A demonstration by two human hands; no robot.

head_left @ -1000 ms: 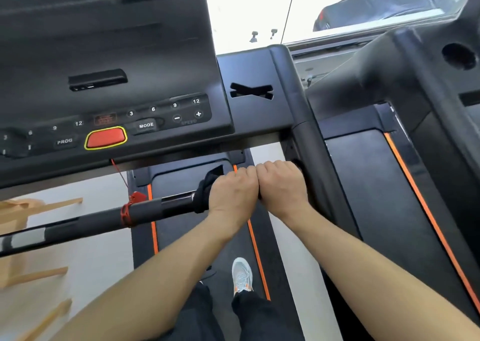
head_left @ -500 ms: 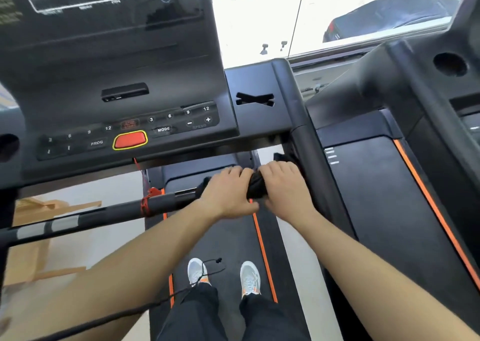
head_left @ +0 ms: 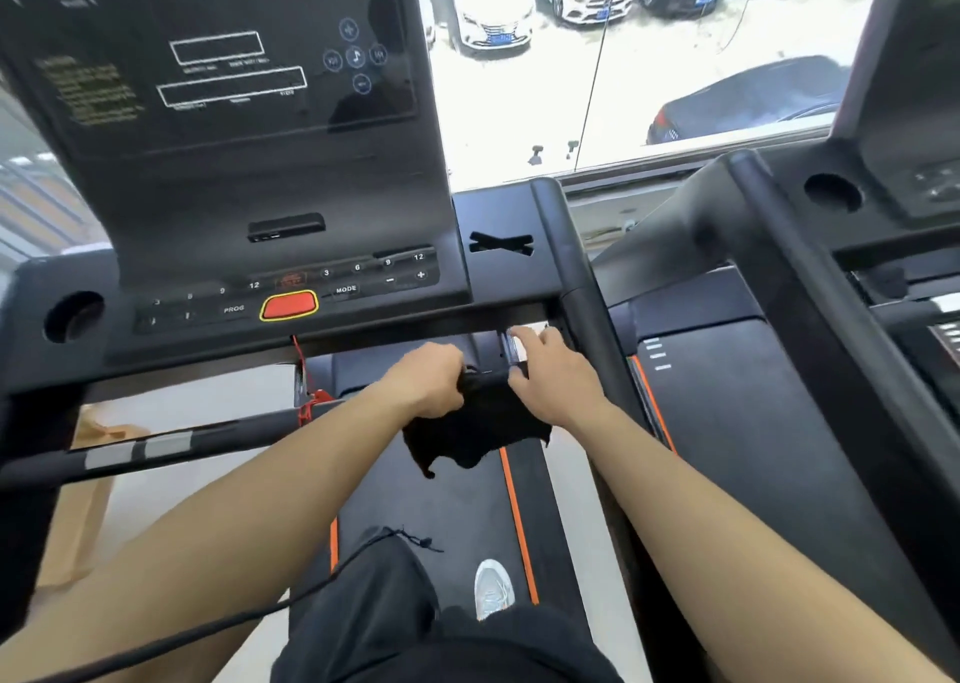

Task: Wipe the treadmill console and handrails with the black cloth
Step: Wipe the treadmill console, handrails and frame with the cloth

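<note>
The black cloth (head_left: 475, 430) hangs spread between my two hands, just below the console's lower edge. My left hand (head_left: 428, 383) grips its left top corner. My right hand (head_left: 548, 378) pinches its right top edge, with the fingers partly spread near a silver fitting. The treadmill console (head_left: 249, 173) rises in front, with a button strip and a red stop button (head_left: 289, 306). The front handrail bar (head_left: 171, 440) runs left from my left hand, with grey sensor patches. The right handrail (head_left: 582, 287) slopes down beside my right hand.
A red safety cord (head_left: 306, 386) hangs from the console to the bar. A second treadmill (head_left: 779, 370) stands close on the right. The window ahead shows parked cars. My shoe (head_left: 493, 586) rests on the belt, and a black cable crosses my leg.
Both hands have come off the bar and now hold the cloth open between them. The view has tilted up, showing more of the console screen.
</note>
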